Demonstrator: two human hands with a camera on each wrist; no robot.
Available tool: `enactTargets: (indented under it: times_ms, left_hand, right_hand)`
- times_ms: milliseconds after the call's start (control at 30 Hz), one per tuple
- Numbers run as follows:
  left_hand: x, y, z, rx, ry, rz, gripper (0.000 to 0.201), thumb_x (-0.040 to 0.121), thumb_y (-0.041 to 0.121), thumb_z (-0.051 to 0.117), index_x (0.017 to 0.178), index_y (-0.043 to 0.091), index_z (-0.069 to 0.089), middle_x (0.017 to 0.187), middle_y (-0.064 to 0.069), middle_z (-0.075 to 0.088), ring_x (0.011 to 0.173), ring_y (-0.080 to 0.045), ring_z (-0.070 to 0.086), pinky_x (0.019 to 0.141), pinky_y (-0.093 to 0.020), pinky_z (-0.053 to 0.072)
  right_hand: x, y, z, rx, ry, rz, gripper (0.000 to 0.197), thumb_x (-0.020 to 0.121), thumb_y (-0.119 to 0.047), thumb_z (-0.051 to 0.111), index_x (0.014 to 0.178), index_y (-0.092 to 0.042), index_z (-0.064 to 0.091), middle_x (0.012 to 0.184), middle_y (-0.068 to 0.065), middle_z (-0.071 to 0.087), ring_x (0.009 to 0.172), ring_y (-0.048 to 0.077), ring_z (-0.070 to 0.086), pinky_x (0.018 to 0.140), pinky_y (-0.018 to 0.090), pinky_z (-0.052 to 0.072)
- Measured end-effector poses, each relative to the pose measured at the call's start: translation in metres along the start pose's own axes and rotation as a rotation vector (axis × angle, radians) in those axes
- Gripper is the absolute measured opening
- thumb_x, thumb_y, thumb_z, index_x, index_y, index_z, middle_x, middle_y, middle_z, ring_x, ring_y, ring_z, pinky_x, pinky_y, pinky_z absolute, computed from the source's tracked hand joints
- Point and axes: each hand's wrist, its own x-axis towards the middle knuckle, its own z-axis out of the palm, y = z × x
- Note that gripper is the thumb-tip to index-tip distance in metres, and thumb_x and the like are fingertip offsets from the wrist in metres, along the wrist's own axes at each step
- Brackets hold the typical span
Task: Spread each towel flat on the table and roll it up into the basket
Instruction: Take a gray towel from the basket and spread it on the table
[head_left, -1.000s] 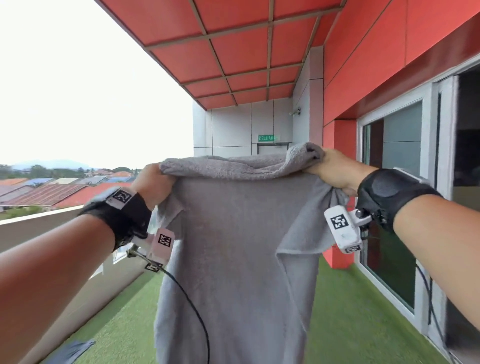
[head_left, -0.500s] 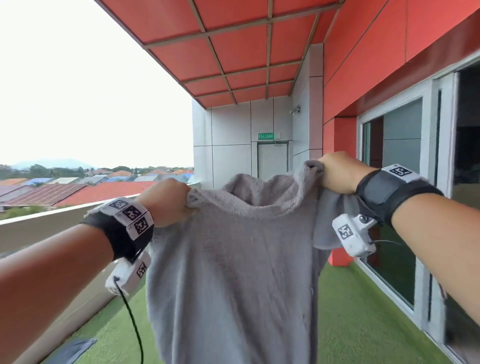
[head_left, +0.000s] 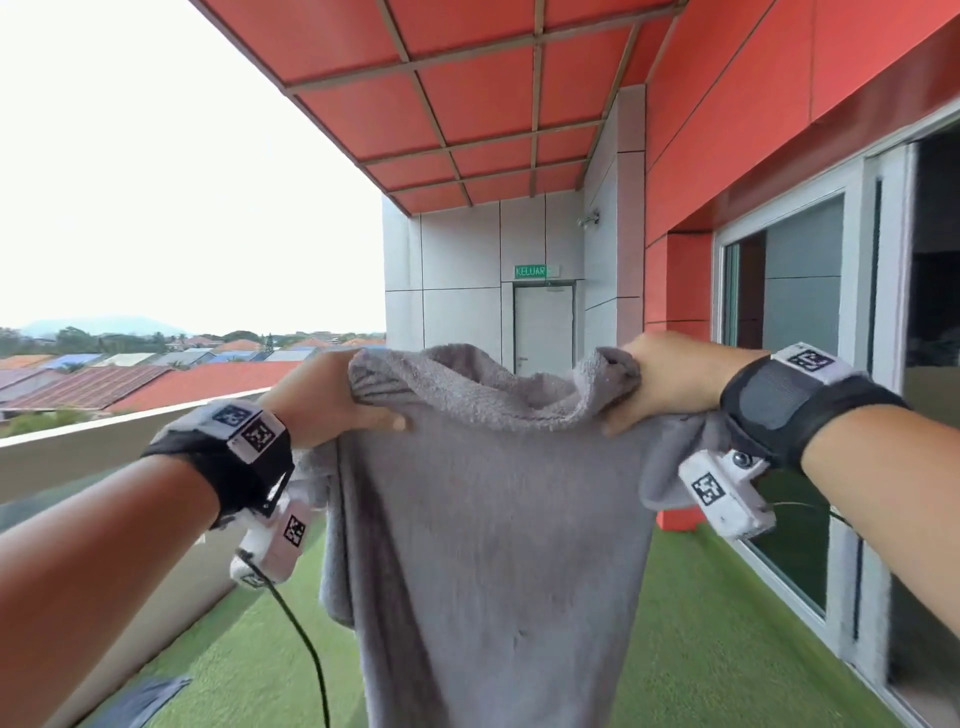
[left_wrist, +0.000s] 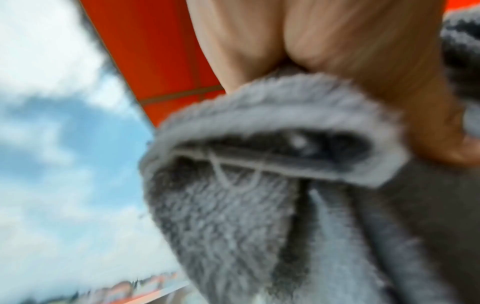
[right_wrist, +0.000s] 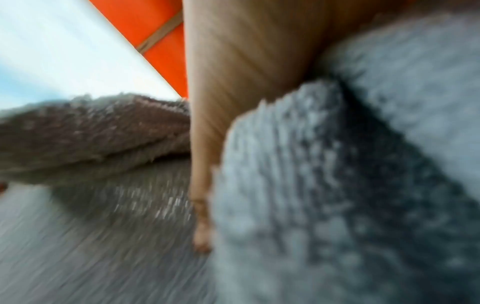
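A grey towel (head_left: 493, 545) hangs in the air in front of me, its top edge sagging between my two hands. My left hand (head_left: 332, 400) grips the towel's upper left corner, thumb pressed on the near face. My right hand (head_left: 660, 387) grips the upper right corner. In the left wrist view the bunched towel (left_wrist: 259, 185) and its hem fill the frame below my left hand (left_wrist: 350, 61). The right wrist view is blurred, with the towel (right_wrist: 337, 185) bunched against my right hand (right_wrist: 233, 82). No table or basket is in view.
I stand on a balcony with green artificial turf (head_left: 717, 649). A low parapet wall (head_left: 104, 447) runs along the left. Sliding glass windows (head_left: 800, 364) line the right. A white door (head_left: 543, 327) closes the far end. A dark blue cloth (head_left: 140, 701) lies at the lower left.
Both hands have come down from a higher hold. The towel's top edge, taut a second ago, now sags in a loose fold between them.
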Motion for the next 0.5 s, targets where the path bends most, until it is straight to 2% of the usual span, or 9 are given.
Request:
enactTargets:
  times_ms: [67, 100, 167, 233, 300, 333, 367, 433, 500]
  left_hand:
    - [-0.003, 0.002, 0.0, 0.375, -0.107, 0.023, 0.062, 0.057, 0.053, 0.089, 0.108, 0.029, 0.064, 0.093, 0.009, 0.072, 0.077, -0.01, 0.06, 0.069, -0.027, 0.046]
    - [-0.003, 0.003, 0.006, 0.509, -0.13, 0.022, 0.058, 0.06, 0.054, 0.087, 0.107, 0.027, 0.065, 0.091, 0.004, 0.072, 0.074, -0.012, 0.056, 0.067, -0.026, 0.042]
    - [-0.004, 0.005, 0.017, 0.526, -0.134, 0.006, 0.035, 0.073, 0.049, 0.08, 0.092, 0.023, 0.067, 0.083, 0.001, 0.069, 0.07, -0.014, 0.056, 0.064, -0.026, 0.042]
    - [-0.005, -0.003, 0.029, 0.419, -0.119, -0.034, 0.026, 0.082, 0.043, 0.075, 0.091, 0.019, 0.072, 0.083, 0.001, 0.071, 0.073, -0.016, 0.062, 0.066, -0.027, 0.049]
    - [-0.002, -0.014, 0.037, 0.325, -0.096, -0.047, 0.023, 0.084, 0.038, 0.073, 0.096, 0.019, 0.071, 0.091, 0.001, 0.072, 0.082, -0.017, 0.066, 0.074, -0.03, 0.053]
    - [-0.002, -0.018, 0.04, 0.286, -0.087, -0.054, 0.017, 0.085, 0.032, 0.073, 0.096, 0.02, 0.069, 0.092, 0.001, 0.071, 0.085, -0.017, 0.066, 0.075, -0.03, 0.053]
    - [-0.002, -0.019, 0.043, 0.235, -0.093, -0.054, 0.006, 0.087, 0.024, 0.071, 0.091, 0.023, 0.067, 0.087, 0.004, 0.069, 0.081, -0.013, 0.065, 0.073, -0.025, 0.051]
    - [-0.003, -0.02, 0.05, 0.104, -0.065, -0.04, 0.016, 0.091, 0.014, 0.066, 0.083, 0.028, 0.063, 0.078, 0.014, 0.064, 0.071, 0.0, 0.058, 0.06, -0.01, 0.04]
    - [-0.003, -0.022, 0.057, -0.059, 0.027, -0.045, 0.014, 0.094, 0.012, 0.062, 0.094, 0.025, 0.068, 0.087, 0.014, 0.066, 0.08, -0.002, 0.06, 0.066, -0.006, 0.04]
  right_hand:
    - [0.001, 0.007, 0.007, -0.438, -0.064, 0.024, 0.045, 0.05, -0.064, 0.075, 0.075, -0.03, 0.062, 0.069, -0.007, 0.066, 0.062, 0.013, 0.061, 0.053, 0.03, 0.049]
    - [0.002, 0.01, 0.011, -0.544, -0.059, 0.031, 0.037, 0.057, -0.057, 0.072, 0.075, -0.026, 0.062, 0.067, -0.005, 0.064, 0.059, 0.013, 0.058, 0.049, 0.029, 0.047]
    - [0.003, 0.008, 0.011, -0.559, -0.025, 0.102, 0.008, 0.075, -0.027, 0.062, 0.074, -0.02, 0.065, 0.066, -0.002, 0.06, 0.056, 0.013, 0.053, 0.05, 0.028, 0.048]
    - [0.007, 0.011, 0.013, -0.452, 0.037, 0.179, 0.014, 0.079, -0.008, 0.054, 0.074, -0.015, 0.065, 0.069, 0.005, 0.061, 0.061, 0.02, 0.055, 0.057, 0.034, 0.053]
    - [0.01, 0.014, 0.016, -0.284, 0.085, 0.215, 0.02, 0.084, -0.001, 0.049, 0.069, -0.01, 0.059, 0.067, 0.009, 0.057, 0.068, 0.028, 0.056, 0.064, 0.037, 0.05]
    - [0.011, 0.015, 0.018, -0.179, 0.104, 0.203, 0.024, 0.087, 0.0, 0.049, 0.067, -0.012, 0.056, 0.068, 0.008, 0.056, 0.07, 0.028, 0.055, 0.064, 0.035, 0.047]
    - [0.013, 0.016, 0.021, -0.034, 0.123, 0.175, 0.024, 0.09, 0.0, 0.052, 0.071, -0.014, 0.057, 0.071, 0.006, 0.057, 0.071, 0.025, 0.055, 0.062, 0.031, 0.045]
    - [0.018, 0.016, 0.028, 0.332, 0.181, 0.151, 0.011, 0.091, 0.0, 0.058, 0.094, -0.008, 0.065, 0.084, 0.005, 0.063, 0.079, 0.022, 0.06, 0.066, 0.023, 0.047]
    - [0.024, 0.02, 0.038, 0.615, 0.226, 0.152, 0.017, 0.085, 0.001, 0.061, 0.101, 0.006, 0.064, 0.093, 0.017, 0.07, 0.091, 0.034, 0.067, 0.079, 0.039, 0.055]
